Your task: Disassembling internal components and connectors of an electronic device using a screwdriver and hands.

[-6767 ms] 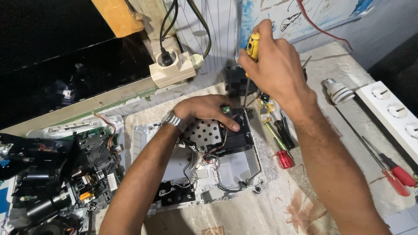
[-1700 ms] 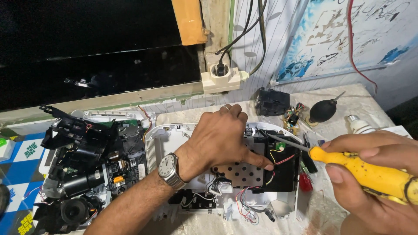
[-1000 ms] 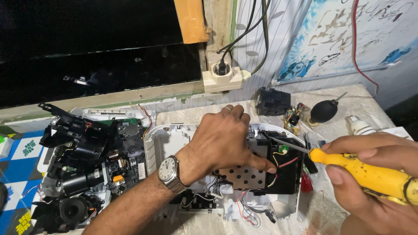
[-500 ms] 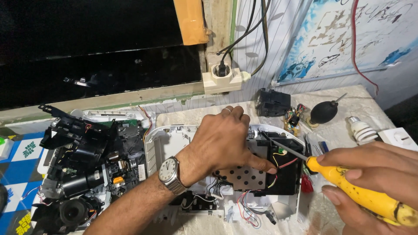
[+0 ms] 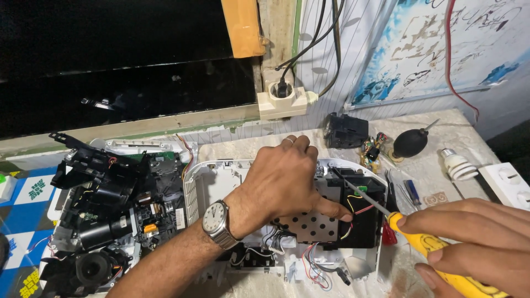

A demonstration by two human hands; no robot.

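Cloth-covered table (image 5: 475, 129) w/ opened white device (image 5: 287, 221): cover already off (wiring exposed). Left hand (image 5: 281, 185) presses flat on it, fingers spread; right hand (image 5: 475, 243) grips yellow screwdriver (image 5: 419, 240), tip inside; disassembly seemingly unfinished.

right hand (image 5: 475, 240): cut off by the right and lower edges; wrist and arm out of view.
yellow-handled screwdriver (image 5: 436, 251): handle end runs off the bottom edge, mostly wrapped by fingers; tip too small to tell what it touches.
left hand (image 5: 284, 185): palm side hidden; it covers part of the open white plastic device casing (image 5: 221, 182) beneath.
casing's lower edge: cut off by the frame.
black dismantled assembly (image 5: 105, 215): bottom cut off.
white socket strip (image 5: 510, 185): cut by the right edge.
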